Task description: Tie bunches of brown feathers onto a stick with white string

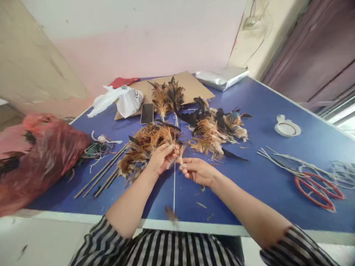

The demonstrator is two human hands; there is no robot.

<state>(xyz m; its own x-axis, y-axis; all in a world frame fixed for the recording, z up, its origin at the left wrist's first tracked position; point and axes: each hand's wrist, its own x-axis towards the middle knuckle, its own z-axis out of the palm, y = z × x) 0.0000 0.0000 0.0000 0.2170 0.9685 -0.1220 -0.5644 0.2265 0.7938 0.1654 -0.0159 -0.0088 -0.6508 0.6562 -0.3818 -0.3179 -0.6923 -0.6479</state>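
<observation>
Far left, a red bag (47, 155), feathers showing in it, slumps over the edge of the blue table (249, 199). Beside it, a tangle (97, 149) of white and green string, then thin sticks (102, 176) lying slantwise, upper ends reaching the left pile (137, 149) of brown and black feathers. Behind these, a white bag (129, 101) and a phone (147, 113), screen dark, by the cardboard (194, 88). Left hand (162, 159) at centre, over the left pile's near right side: thumb and fingers pinched together on a tuft (171, 137), tips fanned upward. White cord (174, 188) runs from near the hands toward the table's near edge (a loose wisp (171, 213) of feather down there, rather blurred). Right hand (198, 171) just beside the left, fingertips closed on a pale feather (181, 157), upright between the hands. Beyond them, two feather bundles (168, 96) over the cardboard. Further right, the right pile (209, 129), tan and black, with a silver packet (222, 78) behind. Well apart, a roll of tape (288, 129); nearest the right edge, red-handled scissors (318, 191) among pale strings (299, 167).
</observation>
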